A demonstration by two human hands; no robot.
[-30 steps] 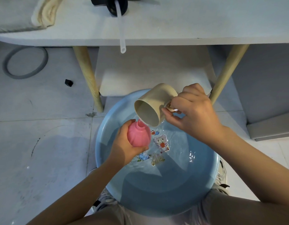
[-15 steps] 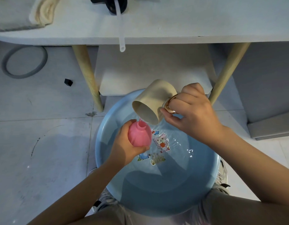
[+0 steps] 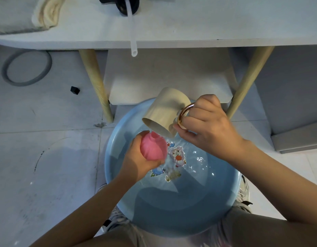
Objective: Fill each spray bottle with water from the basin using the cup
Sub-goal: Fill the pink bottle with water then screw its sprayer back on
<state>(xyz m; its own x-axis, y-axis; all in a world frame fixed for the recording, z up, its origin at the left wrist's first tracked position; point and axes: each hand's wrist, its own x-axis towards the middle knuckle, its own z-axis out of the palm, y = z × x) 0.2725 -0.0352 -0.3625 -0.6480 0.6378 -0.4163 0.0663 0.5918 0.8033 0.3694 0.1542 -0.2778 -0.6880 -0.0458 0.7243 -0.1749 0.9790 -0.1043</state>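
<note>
Pink spray bottle [image 3: 154, 148], gripped by our left hand [image 3: 138, 161], stays over the basin [image 3: 172, 220]; our right hand [image 3: 207, 129] holds the cup [image 3: 164, 113] by its handle, so we tip slowly, lip above the neck.

Both forearms are bare from the fingers [image 3: 204, 104] back to the frame's lower edge, with no sleeve, watch, ring or bracelet showing on the left hand [image 3: 138, 161] or the right hand [image 3: 210, 129]. Well behind the fingers, at the bottom edge, light pale-grey fabric shorts [image 3: 129, 234] cover the thighs. Mesh-topped grey-and-white sneakers with black tabs [image 3: 244, 195] peek out on either side below the wrists.
</note>
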